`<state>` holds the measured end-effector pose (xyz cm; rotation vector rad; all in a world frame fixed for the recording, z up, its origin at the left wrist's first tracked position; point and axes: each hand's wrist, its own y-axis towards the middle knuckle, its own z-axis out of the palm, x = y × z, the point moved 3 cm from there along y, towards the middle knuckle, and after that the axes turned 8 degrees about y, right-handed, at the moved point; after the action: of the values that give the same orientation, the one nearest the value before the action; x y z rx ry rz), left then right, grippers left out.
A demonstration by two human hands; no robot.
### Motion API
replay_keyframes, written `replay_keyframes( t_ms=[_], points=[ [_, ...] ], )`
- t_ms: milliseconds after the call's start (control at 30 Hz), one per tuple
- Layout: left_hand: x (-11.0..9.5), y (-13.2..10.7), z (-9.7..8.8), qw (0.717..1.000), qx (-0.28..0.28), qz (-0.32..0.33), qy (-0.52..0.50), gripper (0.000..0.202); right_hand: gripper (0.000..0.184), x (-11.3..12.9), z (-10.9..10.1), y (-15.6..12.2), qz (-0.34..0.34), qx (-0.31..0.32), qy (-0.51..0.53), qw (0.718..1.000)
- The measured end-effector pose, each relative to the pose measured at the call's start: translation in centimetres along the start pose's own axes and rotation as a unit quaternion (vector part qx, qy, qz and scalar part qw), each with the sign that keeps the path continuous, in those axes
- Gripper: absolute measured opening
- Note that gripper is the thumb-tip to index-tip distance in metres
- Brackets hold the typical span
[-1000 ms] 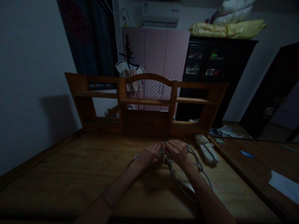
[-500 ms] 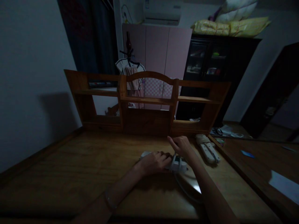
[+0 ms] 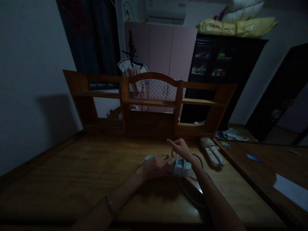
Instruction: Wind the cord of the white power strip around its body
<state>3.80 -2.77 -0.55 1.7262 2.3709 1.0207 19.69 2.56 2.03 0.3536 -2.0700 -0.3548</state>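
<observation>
A white power strip (image 3: 186, 170) lies across the desk in front of me, with turns of its pale cord (image 3: 189, 195) around its right part. My left hand (image 3: 156, 166) is wrapped over the strip's middle, leaving its left end showing. Just above the strip, my right hand (image 3: 183, 150) is closed on the cord with the thumb sticking out. Its other fingers are mostly hidden. A slack length of the cord loops over the desk beneath my right forearm.
A second power strip (image 3: 214, 156), its cord wound at one end, lies to the right on the wooden desk (image 3: 96, 166). A wooden shelf unit (image 3: 151, 103) stands along the back. On the adjoining surface are a blue card (image 3: 252, 157) and white paper (image 3: 290, 189).
My right hand has moved slightly left with the cord, and a cord loop now shows to the right of my wrist. My left hand stays on the strip, its fingers lying flatter.
</observation>
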Motion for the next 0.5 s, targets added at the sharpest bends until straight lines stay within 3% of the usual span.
replay_keyframes(
  t_ms=[167, 500],
  points=[
    [-0.02, 0.06, 0.07, 0.999, 0.020, -0.002, 0.027, 0.050, 0.065, 0.13, -0.11, -0.01, -0.020, -0.041, 0.011, 0.999],
    [-0.31, 0.30, -0.49, 0.997, -0.005, 0.015, 0.073, 0.040, 0.064, 0.23, 0.42, -0.16, -0.010, -0.013, 0.006, 1.000]
  ],
)
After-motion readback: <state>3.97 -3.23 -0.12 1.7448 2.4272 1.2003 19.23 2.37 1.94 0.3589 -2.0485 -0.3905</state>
